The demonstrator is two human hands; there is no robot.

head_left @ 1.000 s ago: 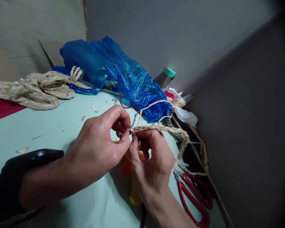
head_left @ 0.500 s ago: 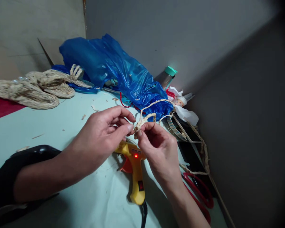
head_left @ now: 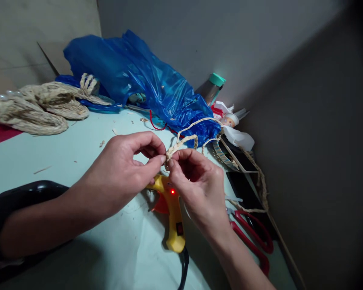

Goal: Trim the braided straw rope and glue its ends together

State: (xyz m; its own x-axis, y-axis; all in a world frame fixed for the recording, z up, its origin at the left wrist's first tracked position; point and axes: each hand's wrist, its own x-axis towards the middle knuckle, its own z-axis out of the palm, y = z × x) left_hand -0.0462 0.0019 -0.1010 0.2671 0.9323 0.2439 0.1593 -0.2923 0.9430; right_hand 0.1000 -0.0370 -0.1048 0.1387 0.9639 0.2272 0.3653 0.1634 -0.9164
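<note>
A pale braided cord [head_left: 186,139], looking like plaited natural fibre, is pinched at its end between both hands. My left hand [head_left: 128,173] closes thumb and forefinger on the left side of that end. From the right, my right hand [head_left: 199,183] grips the same end, its fingertips almost touching the left ones. The cord loops away behind my fingers toward the right. Beneath the hands a yellow glue gun [head_left: 174,221] lies on the table, its red light lit; my right hand partly covers it. The cord's very tip is hidden by my fingers.
A blue plastic bag [head_left: 157,84] lies across the back, with a green-capped bottle [head_left: 213,86] behind it. Bundled fibre cord [head_left: 39,106] is at left. Red-handled scissors [head_left: 254,237] and a dark phone-like slab [head_left: 242,187] lie at right. A black rounded object [head_left: 33,191] sits by my left forearm.
Both hands have shifted slightly left in the view. My left fingertips, earlier just beside the cord end, now pinch it. The camera view has moved a little.
</note>
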